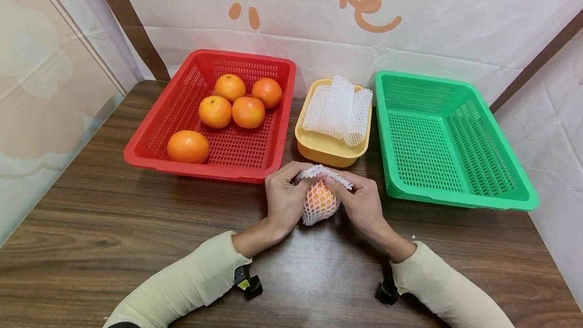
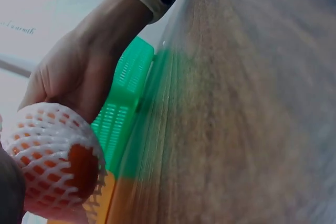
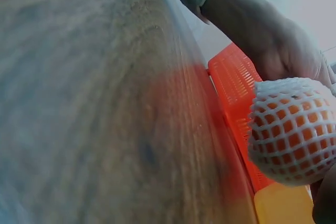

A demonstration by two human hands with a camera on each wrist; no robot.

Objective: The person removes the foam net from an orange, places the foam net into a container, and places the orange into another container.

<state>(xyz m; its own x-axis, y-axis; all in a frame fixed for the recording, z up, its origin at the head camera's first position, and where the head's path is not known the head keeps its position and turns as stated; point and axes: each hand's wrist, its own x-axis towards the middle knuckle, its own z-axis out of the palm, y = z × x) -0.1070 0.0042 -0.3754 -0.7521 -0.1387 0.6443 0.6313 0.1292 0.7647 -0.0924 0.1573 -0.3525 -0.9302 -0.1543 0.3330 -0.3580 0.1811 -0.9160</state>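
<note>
In the head view an orange (image 1: 321, 195) sits inside a white foam net sleeve (image 1: 314, 215), low over the table between both hands. My left hand (image 1: 284, 197) pinches the sleeve's upper rim on the left side. On the other side my right hand (image 1: 364, 200) grips the same rim, its thumb against the top of the fruit. The left wrist view shows a bare patch of the orange (image 2: 84, 170) through an opening in the netting. Mesh covers the side of the fruit seen in the right wrist view. Some fingertips are hidden behind the sleeve.
A red basket (image 1: 200, 170) with several oranges (image 1: 188, 147) stands at the back left. Behind the hands, a yellow tub (image 1: 325, 155) holds folded foam net sleeves (image 1: 337, 110). At the right is a green basket (image 1: 460, 197). Wood-grain tabletop (image 1: 182, 227) extends in front.
</note>
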